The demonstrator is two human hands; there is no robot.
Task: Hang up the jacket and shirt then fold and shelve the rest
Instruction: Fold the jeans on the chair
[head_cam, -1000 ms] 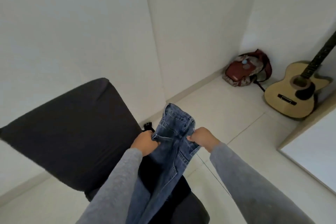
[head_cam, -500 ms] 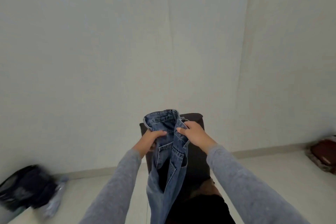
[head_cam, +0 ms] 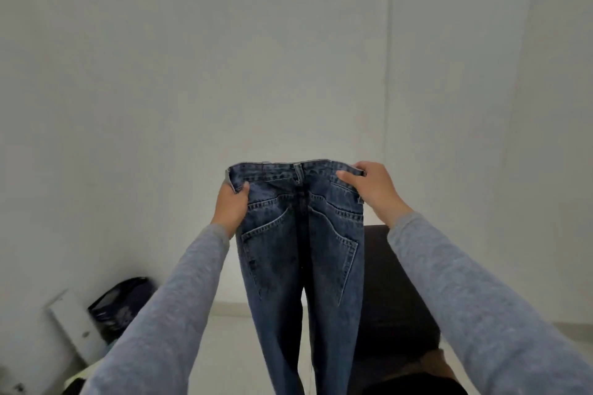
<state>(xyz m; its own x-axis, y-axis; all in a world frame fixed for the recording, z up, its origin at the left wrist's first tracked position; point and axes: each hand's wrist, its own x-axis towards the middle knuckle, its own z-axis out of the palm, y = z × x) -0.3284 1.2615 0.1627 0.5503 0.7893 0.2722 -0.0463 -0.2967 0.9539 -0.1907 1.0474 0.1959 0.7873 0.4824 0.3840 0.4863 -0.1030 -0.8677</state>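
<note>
since half a second ago the hands have drawn apart, and the once-bunched jeans (head_cam: 298,234) hang spread out in mid-air. the left grip (head_cam: 230,207) pinches the waistband's left corner and the right grip (head_cam: 373,191) curls over its right corner. the denim is dark blue, with the back pockets facing the camera and the legs dangling before the dark chair (head_cam: 394,282). a black bag (head_cam: 118,301) sits by the wall (head_cam: 192,74).

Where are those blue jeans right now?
In the head view the jeans hang centre frame, gripped at the waistband by the left hand and right hand, in front of the dark chair at lower right.
</note>
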